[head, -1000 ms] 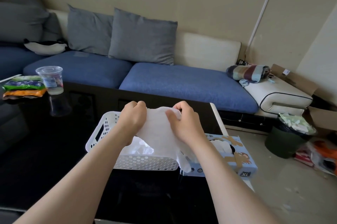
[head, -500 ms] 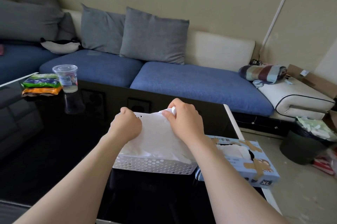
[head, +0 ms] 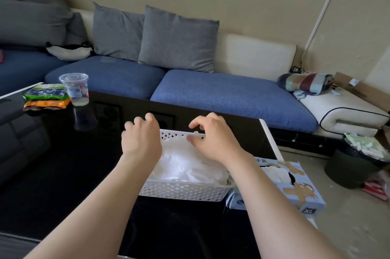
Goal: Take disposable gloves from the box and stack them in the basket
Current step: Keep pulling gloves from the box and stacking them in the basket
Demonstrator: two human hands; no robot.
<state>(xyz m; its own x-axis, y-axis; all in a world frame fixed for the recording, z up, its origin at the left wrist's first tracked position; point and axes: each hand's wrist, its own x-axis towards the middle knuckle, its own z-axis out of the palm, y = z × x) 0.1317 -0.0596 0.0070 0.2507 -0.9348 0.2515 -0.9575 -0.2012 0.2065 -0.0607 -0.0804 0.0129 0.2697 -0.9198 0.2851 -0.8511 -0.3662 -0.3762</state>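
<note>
Released glove [head: 185,163] now lies in basket [head: 181,192].
Above it: left hand [head: 141,140], right hand [head: 213,141], loosely curled, empty; box [head: 295,193] adjoining; cup [head: 75,90], snack packets [head: 45,97] far left.

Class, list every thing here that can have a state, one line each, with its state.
Left hand: loosely curled, holding nothing.
Right hand: loosely curled, holding nothing.
Basket: upright, holding gloves.
Gloves: piled in the basket.
Glove box: open, gloves showing.
Cup: upright, lidded, nearly empty.
Bin: full.
</note>
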